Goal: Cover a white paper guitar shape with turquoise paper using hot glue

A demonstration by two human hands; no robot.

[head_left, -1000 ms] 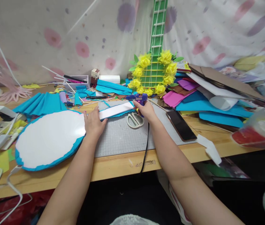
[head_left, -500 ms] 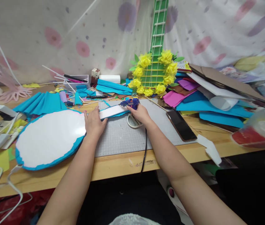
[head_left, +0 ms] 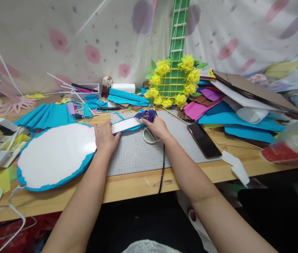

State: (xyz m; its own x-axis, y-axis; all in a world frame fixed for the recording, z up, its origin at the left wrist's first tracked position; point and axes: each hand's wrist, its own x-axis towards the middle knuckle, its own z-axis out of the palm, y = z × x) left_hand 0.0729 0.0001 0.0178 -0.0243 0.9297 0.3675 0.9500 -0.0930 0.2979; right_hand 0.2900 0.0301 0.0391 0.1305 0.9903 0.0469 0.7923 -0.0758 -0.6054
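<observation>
A flat white board with a crinkled blue paper edge (head_left: 56,156) has a wide oval part on the left and a narrow white strip (head_left: 127,124) running right. My left hand (head_left: 106,138) lies across the place where the two meet, fingers at the strip's far side and thumb at its near side. In my right hand (head_left: 158,127) is a blue glue gun (head_left: 145,115), its tip pointing left, close over the strip's right portion. Its black cord (head_left: 162,172) hangs over the table edge. Just below the right hand, a pale loop-shaped object (head_left: 150,136) rests on the grey cutting mat (head_left: 135,154).
Behind stands a green paper guitar neck (head_left: 177,45) ringed with yellow paper flowers (head_left: 163,66). A phone (head_left: 204,140) lies on the right, below stacked coloured paper and cardboard (head_left: 257,91). A clear plastic tub (head_left: 291,146) is at far right; white cables (head_left: 17,211) are at left.
</observation>
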